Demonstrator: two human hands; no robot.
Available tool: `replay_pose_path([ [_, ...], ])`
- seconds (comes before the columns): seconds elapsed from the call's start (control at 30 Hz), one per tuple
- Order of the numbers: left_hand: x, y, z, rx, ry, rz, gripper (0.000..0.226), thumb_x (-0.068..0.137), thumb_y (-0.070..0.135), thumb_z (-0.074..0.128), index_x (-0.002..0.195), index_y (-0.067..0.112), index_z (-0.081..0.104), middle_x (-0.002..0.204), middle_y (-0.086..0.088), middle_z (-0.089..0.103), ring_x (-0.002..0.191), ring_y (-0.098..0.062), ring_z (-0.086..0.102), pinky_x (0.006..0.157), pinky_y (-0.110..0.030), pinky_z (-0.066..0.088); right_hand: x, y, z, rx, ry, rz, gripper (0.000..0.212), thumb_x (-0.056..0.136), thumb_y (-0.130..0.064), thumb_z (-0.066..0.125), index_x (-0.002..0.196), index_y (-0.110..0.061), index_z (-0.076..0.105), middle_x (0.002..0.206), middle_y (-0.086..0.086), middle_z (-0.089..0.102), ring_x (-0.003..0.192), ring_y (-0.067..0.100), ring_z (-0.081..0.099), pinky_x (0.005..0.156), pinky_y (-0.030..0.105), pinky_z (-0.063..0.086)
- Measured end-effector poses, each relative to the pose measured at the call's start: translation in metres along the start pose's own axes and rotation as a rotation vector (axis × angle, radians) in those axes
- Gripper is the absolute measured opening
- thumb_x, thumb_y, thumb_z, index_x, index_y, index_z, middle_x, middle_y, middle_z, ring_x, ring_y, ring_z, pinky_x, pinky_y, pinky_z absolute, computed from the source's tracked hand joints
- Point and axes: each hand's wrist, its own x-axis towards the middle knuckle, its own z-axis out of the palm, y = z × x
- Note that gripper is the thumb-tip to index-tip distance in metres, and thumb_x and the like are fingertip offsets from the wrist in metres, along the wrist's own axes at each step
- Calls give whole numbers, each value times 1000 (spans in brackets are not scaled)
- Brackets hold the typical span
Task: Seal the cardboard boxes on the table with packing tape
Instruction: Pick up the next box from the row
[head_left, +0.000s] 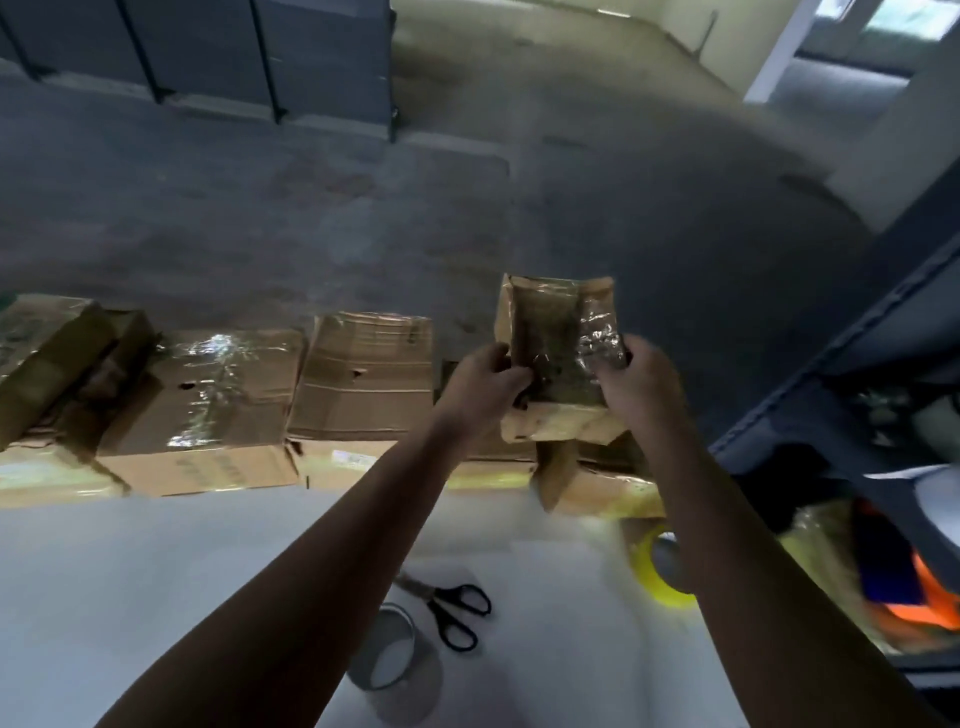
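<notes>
At the bottom of the frame the white table (156, 571) carries a clear tape roll (387, 649), black scissors (453, 613) and, to the right, a yellow tape roll (658, 574) partly hidden by the right forearm. Above them, right of centre, the left hand (483, 384) and right hand (641, 387) hold a small tape-wrapped cardboard box (558, 332) raised between them, fingers curled round its left and right edges. Behind it, a row of larger cardboard boxes (363, 374) runs leftward along the table's far edge, with grey floor (467, 182) beyond.
</notes>
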Motion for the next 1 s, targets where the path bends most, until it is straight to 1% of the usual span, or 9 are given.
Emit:
replay_pose_path([
  [0.13, 23, 1, 48, 91, -130, -10, 35, 93, 9, 51, 128, 11, 58, 113, -13, 66, 101, -27, 64, 87, -42, 53, 16, 41, -21, -108, 120, 46, 35, 91, -31, 61, 114, -4, 61, 110, 19, 66, 101, 36, 59, 73, 29, 35],
  [0.27, 36, -10, 76, 181, -207, -98, 55, 95, 18, 53, 147, 32, 38, 128, -14, 57, 111, -30, 59, 97, -48, 49, 22, 67, -23, -204, 148, 86, 32, 96, -23, 47, 122, -6, 55, 116, 21, 63, 105, 39, 57, 79, 36, 41],
  [0.4, 40, -18, 91, 189, -141, -26, 56, 96, 22, 53, 148, 29, 35, 137, -11, 54, 116, -28, 56, 100, -47, 46, 21, 69, -21, -313, 184, -3, 35, 94, -15, 46, 127, -5, 53, 124, 19, 57, 113, 36, 52, 91, 39, 41],
  [0.5, 42, -24, 86, 133, -52, -43, 53, 98, 32, 51, 147, 20, 34, 131, -6, 54, 98, -13, 59, 81, -33, 50, 13, 49, -13, -402, 279, -241, 30, 90, -9, 49, 118, 0, 57, 118, 21, 55, 110, 36, 51, 92, 41, 40],
  [0.57, 45, -29, 75, 116, 37, -56, 35, 99, 31, 48, 130, 16, 50, 116, -1, 58, 83, -3, 55, 63, -22, 42, 1, 27, -5, -371, 303, -380, 25, 88, -10, 47, 107, -1, 61, 108, 20, 57, 101, 34, 54, 85, 40, 43],
  [0.67, 48, -40, 52, 238, 196, -42, 17, 95, 18, 52, 111, 14, 56, 104, 1, 60, 84, -8, 55, 63, -20, 37, -20, 1, 24, -301, 257, -547, 28, 84, -14, 42, 96, -4, 65, 95, 17, 61, 82, 30, 58, 66, 36, 47],
  [0.73, 47, -48, 34, 320, 280, -55, 22, 90, 14, 56, 111, 9, 59, 102, 0, 60, 84, -10, 55, 66, -21, 37, -31, -7, 51, -250, 93, -485, 20, 87, -13, 47, 96, -5, 63, 94, 17, 62, 79, 33, 60, 62, 35, 46],
  [0.83, 36, -58, 10, 426, 373, -41, 21, 84, 9, 54, 103, 7, 63, 94, -2, 63, 82, -15, 55, 63, -24, 37, -39, 3, 94, -333, -168, -247, 22, 94, -13, 47, 110, -1, 57, 110, 20, 58, 97, 34, 59, 78, 38, 47],
  [1.0, 8, -64, -22, 443, 417, 3, 24, 81, -1, 46, 94, 14, 59, 79, 8, 55, 76, -17, 53, 60, -26, 39, -35, 25, 138, -361, -265, 193, 64, 97, -46, 46, 140, 0, 34, 128, 21, 55, 116, 35, 55, 88, 39, 46],
])
